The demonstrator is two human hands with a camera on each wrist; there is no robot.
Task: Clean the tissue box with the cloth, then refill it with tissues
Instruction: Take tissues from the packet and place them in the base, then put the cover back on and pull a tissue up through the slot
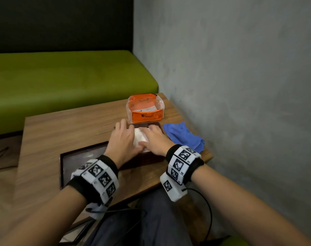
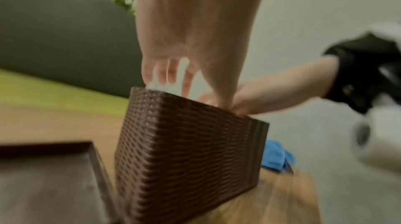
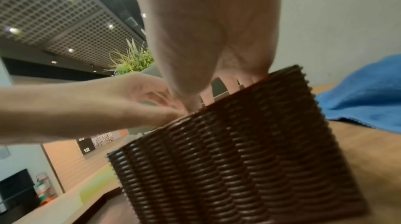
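A brown woven rectangular tissue box (image 1: 144, 159) is seen standing upright on the wooden surface (image 1: 66, 128), near its right front edge. Its top is open, and a white stack of tissues (image 1: 139, 137) is seen inside the opening.

The left hand (image 1: 122, 139) is laid over the left part of the opening, fingers extended forward and resting on the tissues. In the left wrist view the fingers (image 2: 173, 75) are seen straight, reaching down past the box rim onto white material. Grip of the left hand: fingers apart and flat, nothing enclosed.

The right hand (image 1: 155, 139) is laid over the right part of the opening, fingers extended and pressed flat on the tissues; the thumb is pointed towards the left hand. In the right wrist view the fingers (image 3: 228, 87) are seen passing straight behind the rim of the woven wall. Grip of the right hand: fingers spread and flat, nothing enclosed.

A crumpled blue cloth (image 1: 184, 136) is seen lying on the surface just to the right of the box, untouched by either hand. An opened orange-and-clear plastic tissue packet (image 1: 145, 108) is set behind the box, at the far edge. A dark brown rectangular lid or tray (image 1: 75, 164) is seen lying flat to the left of the box, partly hidden by the left wrist.

Beyond the surface a green upholstered bench seat (image 1: 62, 82) is seen.
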